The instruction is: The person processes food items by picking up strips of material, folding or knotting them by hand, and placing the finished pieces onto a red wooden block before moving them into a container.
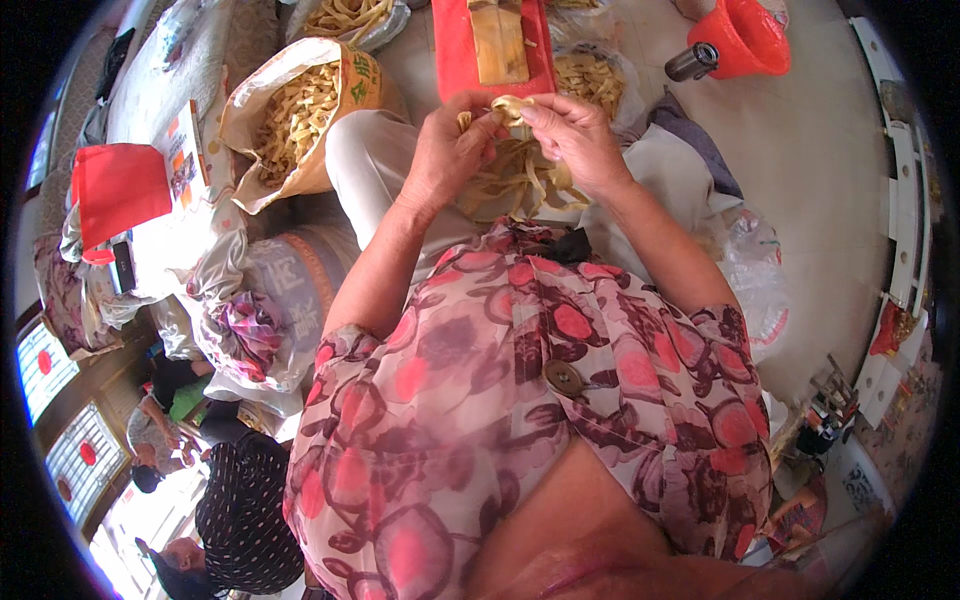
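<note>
Between both hands is a pale yellow pliable strip [511, 109], looped over itself at the fingertips. My left hand [459, 146] pinches one side of the loop, and a short yellowish end shows above its curled fingers. The other side is gripped between the thumb and fingers of my right hand [576, 139]. Below the hands, long loose yellowish strips [517, 180] lie in a tangle across the lap. Just beyond the fingers, a yellowish-brown rectangular block [499, 45] rests on a red board or bench top [457, 64].
An open woven sack [244, 97] of short yellowish pieces stands left of my knee. Plastic bags [589, 82] with similar pieces lie beyond. At far right are a dark cylindrical flask [690, 61] and a red bucket [739, 45]. Two people [247, 510] are at lower left.
</note>
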Motion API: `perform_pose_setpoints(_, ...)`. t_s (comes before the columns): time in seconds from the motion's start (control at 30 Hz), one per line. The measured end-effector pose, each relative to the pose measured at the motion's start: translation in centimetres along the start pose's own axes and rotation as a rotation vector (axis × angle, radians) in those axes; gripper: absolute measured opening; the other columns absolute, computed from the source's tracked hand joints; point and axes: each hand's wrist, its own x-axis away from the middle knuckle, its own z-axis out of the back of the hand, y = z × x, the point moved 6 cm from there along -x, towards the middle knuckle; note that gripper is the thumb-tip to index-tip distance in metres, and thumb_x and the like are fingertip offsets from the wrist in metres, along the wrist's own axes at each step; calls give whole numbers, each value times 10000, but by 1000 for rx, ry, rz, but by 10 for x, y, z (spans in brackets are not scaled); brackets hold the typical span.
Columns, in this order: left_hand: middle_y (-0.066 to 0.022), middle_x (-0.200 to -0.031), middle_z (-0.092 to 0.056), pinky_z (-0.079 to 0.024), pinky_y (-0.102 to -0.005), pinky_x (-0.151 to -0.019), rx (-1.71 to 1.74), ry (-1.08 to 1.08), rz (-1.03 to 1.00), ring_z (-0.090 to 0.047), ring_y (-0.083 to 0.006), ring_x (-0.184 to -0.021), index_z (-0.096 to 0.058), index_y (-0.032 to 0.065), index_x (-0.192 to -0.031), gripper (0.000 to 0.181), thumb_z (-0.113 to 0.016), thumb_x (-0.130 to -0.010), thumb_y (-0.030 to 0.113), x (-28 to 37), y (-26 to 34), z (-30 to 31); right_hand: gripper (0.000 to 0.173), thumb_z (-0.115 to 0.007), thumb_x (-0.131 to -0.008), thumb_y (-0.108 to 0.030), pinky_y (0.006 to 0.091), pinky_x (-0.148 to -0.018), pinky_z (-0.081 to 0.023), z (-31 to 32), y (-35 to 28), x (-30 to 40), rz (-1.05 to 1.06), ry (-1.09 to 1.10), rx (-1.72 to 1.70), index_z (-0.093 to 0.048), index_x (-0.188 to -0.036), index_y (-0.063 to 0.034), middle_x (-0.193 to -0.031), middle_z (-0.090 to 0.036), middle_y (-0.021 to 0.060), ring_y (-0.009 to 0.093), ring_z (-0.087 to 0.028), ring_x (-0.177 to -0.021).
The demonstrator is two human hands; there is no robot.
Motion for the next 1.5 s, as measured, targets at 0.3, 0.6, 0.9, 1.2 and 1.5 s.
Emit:
perform_pose_setpoints(0.3,33,-695,-533,-377,-182,-501,-80,107,-71,-464,-38,-592,-581,49,-874,87,-560,-875,134,-11,-26,6,195,-547,-892,-210,167,-427,-266,-16,12,9,-238,-137,-136,-600,-993,-51,-598,-408,-68,13,-327,-486)
perform_pose_setpoints(0.6,4,-549,-454,-290,-211,-406,-49,-129,-62,-396,-60,-467,-500,68,-702,386,-411,-940,358,2,-7,-15,273,-521,-903,-317,164,-422,-261,-7,-1,7,-65,31,131,-624,-942,-68,-578,-416,-77,5,-329,-478)
perform_pose_setpoints(0.9,-8,-566,-431,-335,-239,-472,290,-1,14,-409,-120,-508,-473,75,-680,320,-447,-906,300,6,13,9,187,-513,-901,-290,166,-409,-196,27,-15,3,-126,88,-208,-534,-868,-108,-550,-340,-97,6,-254,-441)
perform_pose_setpoints(1.2,-101,-940,-623,-460,-347,-764,-972,125,-620,-573,-264,-870,-618,63,-977,218,-619,-786,169,23,64,-12,120,-582,-863,-195,181,-494,-359,11,-19,4,-4,25,223,-559,-843,-79,-674,-521,-53,21,-439,-576)
perform_pose_setpoints(1.5,-108,-794,-533,-427,-378,-694,-1002,-55,-709,-542,-283,-747,-514,49,-897,125,-560,-792,97,13,17,-35,125,-613,-825,-132,189,-529,-356,2,-17,5,10,-68,268,-531,-835,-38,-675,-527,-41,23,-448,-608)
